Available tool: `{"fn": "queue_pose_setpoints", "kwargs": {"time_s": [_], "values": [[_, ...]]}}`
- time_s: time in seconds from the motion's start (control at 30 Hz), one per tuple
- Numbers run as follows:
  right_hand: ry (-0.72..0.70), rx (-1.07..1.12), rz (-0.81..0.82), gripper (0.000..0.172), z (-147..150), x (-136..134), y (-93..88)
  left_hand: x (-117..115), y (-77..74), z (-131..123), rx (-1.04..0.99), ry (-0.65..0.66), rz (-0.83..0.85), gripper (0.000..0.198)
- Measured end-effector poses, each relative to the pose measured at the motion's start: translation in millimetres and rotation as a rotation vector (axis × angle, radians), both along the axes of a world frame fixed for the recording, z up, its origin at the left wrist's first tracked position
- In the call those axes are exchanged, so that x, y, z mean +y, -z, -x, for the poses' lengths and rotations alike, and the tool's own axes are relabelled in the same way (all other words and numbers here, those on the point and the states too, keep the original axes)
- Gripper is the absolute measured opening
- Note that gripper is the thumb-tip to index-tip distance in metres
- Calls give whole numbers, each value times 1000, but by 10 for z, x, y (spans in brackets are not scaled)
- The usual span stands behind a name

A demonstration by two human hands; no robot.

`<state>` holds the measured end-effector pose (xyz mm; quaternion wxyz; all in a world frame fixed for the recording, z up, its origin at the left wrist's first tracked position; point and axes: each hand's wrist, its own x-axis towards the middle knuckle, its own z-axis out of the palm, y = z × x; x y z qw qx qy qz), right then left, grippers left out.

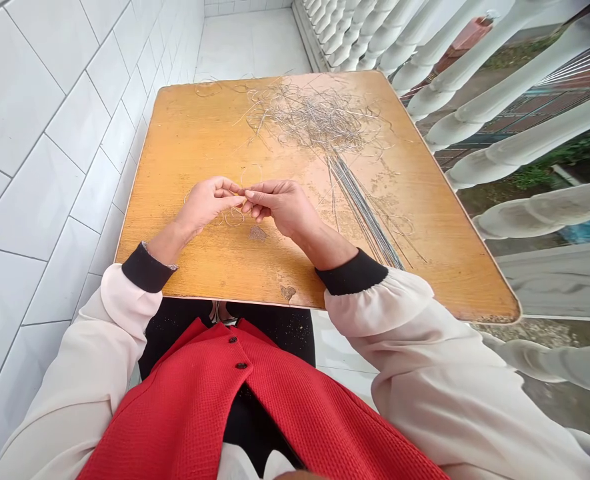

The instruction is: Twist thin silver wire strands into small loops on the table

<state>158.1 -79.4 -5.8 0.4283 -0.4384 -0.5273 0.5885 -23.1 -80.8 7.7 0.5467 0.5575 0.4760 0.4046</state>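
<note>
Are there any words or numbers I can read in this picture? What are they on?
There are none. No words, numbers or signs show on the table, the wire pile, the tiles or the red vest. The left hand and right hand pinch a thin wire loop, which bears no label.

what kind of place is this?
Probably a narrow balcony: white tiled wall one side, white balustrade of turned posts open to a yard opposite, worn wooden table between. There the left hand and right hand pinch thin grey wire.
</note>
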Motion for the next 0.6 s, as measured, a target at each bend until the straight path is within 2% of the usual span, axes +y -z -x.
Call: {"fn": "queue_pose_setpoints", "kwargs": {"time_s": [0.2,0.33,0.6], "values": [[105,-32,-73,15,-19,32,13,-23,-30,-20,15,-35,63,12],[146,-32,-89,22,-31,33,-13,-57,-56,-56,8,-56,75,13],[126,-67,-102,27,-52,66,-30,-22,80,-26,120,22,-60,6]]}}
